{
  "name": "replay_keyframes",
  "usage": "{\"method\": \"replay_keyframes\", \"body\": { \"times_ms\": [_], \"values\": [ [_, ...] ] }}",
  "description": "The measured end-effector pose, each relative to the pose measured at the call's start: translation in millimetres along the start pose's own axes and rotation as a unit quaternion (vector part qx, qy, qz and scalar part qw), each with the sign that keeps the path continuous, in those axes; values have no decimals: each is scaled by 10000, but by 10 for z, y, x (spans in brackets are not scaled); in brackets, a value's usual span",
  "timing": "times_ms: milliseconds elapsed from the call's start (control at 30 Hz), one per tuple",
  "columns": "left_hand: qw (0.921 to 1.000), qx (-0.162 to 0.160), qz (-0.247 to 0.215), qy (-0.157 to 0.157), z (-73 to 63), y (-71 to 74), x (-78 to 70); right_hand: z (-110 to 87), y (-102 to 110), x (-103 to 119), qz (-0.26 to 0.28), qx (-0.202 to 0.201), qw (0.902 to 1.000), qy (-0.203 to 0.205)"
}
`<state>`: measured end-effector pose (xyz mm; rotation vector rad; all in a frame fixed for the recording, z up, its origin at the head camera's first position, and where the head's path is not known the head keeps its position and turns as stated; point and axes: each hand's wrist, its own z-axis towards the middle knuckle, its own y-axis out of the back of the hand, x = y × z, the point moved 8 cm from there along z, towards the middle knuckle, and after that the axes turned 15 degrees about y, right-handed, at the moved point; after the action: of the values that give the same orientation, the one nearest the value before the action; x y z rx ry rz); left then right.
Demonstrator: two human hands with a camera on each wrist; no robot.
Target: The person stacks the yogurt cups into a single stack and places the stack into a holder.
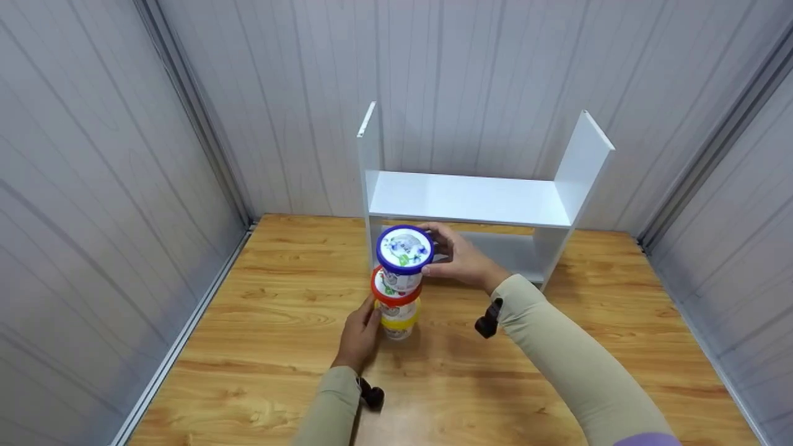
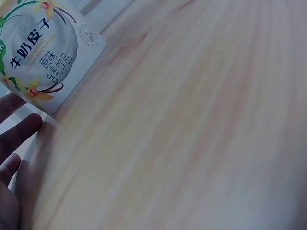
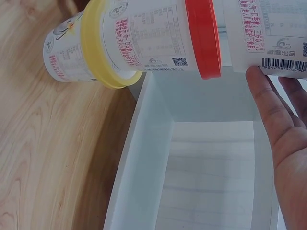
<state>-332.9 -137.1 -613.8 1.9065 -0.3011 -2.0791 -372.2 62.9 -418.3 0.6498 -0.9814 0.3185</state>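
Note:
Three white printed cups stand one above another at the front left of a shelf unit. On top is the blue-lidded cup (image 1: 406,249); my right hand (image 1: 461,257) grips its side, thumb in front and fingers behind. A narrow gap shows beneath it in the right wrist view. Below come the red-lidded cup (image 3: 148,36) and, on the table, the yellow-lidded cup (image 3: 69,50). My left hand (image 1: 359,334) is at the left side of the two lower cups. Its extended fingers (image 2: 21,136) lie by a cup printed with yellow flowers; firm contact cannot be told.
Just behind the cups stands a white shelf unit (image 1: 471,198) with two tall side panels. It rests on the wooden table (image 1: 279,310). Pale panelled walls (image 1: 297,105) enclose the table at the back and both sides.

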Motion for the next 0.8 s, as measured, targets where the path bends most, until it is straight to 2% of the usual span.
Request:
{"method": "replay_keyframes", "body": {
  "times_ms": [367, 633, 800],
  "values": [
    [9998, 95, -69, 178, 12, -20, 6, 28, -44, -6, 4, 35, 10000, 47],
    [9993, 47, 16, 368, 4, -11, 25, 29, -67, -17, -67, 86, 9999, 9],
    [9996, 90, -75, 263, 5, -15, 12, 46, -99, -20, -30, 138, 9999, 39]
  ]
}}
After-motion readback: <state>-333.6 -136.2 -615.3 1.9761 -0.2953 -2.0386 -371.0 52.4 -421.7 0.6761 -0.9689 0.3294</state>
